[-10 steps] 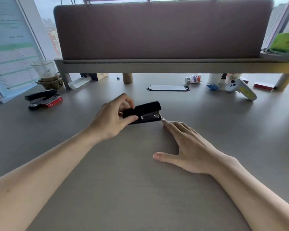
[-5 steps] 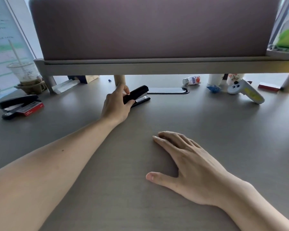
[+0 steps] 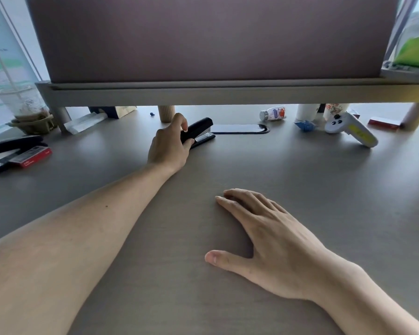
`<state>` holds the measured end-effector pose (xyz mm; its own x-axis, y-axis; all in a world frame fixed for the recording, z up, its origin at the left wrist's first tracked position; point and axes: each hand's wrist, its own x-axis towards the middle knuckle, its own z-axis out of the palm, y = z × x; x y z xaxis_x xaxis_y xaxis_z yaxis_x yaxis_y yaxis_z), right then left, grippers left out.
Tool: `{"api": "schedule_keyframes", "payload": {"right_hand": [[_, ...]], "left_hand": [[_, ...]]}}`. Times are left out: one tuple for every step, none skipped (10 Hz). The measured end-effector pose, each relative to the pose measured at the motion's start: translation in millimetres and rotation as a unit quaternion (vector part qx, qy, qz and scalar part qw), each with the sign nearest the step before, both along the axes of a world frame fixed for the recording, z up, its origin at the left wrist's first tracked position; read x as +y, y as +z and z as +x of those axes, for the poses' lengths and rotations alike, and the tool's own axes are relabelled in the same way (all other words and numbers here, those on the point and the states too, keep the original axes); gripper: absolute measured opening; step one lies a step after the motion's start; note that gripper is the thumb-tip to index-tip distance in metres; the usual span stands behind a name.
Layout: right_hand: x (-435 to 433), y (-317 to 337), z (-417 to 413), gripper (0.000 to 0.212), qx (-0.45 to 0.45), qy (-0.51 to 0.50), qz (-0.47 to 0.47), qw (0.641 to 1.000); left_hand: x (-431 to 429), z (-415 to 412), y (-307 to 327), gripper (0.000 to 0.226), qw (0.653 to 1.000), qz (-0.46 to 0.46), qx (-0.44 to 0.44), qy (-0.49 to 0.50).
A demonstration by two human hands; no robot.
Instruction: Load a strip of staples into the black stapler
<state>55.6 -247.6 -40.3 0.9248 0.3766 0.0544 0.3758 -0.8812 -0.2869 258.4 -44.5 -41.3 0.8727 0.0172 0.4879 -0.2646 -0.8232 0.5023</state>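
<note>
step: looks like the loading is wrapped up, or never got going; the black stapler [image 3: 200, 131] is closed, sitting on the desk [image 3: 300, 189], and I can't spot any loose staple strip.

stapler spot: far side of the desk, front end touching the near-left rim of the black cable slot [image 3: 240, 128], just right of the wooden leg [image 3: 166, 113].

left hand [image 3: 171, 143]: curled around the stapler's back end, thumb on the near side, fingers over the top, so clamped on it.

right hand [image 3: 269, 235]: flat on the desk, fingers loosely spread, holding nothing, well short of the slot.

next move: my guess is either let go or flip the top up to check.

spares: another stapler [image 3: 12, 147] and a red staple box [image 3: 32, 157] far left of the slot.
</note>
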Motion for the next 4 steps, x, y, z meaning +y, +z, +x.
{"api": "schedule_keyframes", "payload": {"right_hand": [[0.5, -0.1, -0.1, 0.106, 0.001, 0.000, 0.000, 1.000], [-0.3, -0.6, 0.1, 0.107, -0.002, 0.005, 0.000, 1.000], [-0.5, -0.7, 1.8, 0.106, 0.008, 0.001, -0.005, 1.000], [-0.9, 0.7, 0.0, 0.105, 0.019, 0.000, -0.001, 1.000]], "left_hand": [[1.4, 2.0, -0.9, 0.027, 1.000, 0.000, -0.003, -0.004], [1.3, 1.7, -3.0, 0.032, 1.000, 0.006, 0.003, -0.012], [3.6, -3.5, -0.6, 0.049, 1.000, 0.016, -0.003, -0.025], [11.2, -40.5, -2.3, 0.058, 0.996, 0.059, -0.031, -0.061]]}}
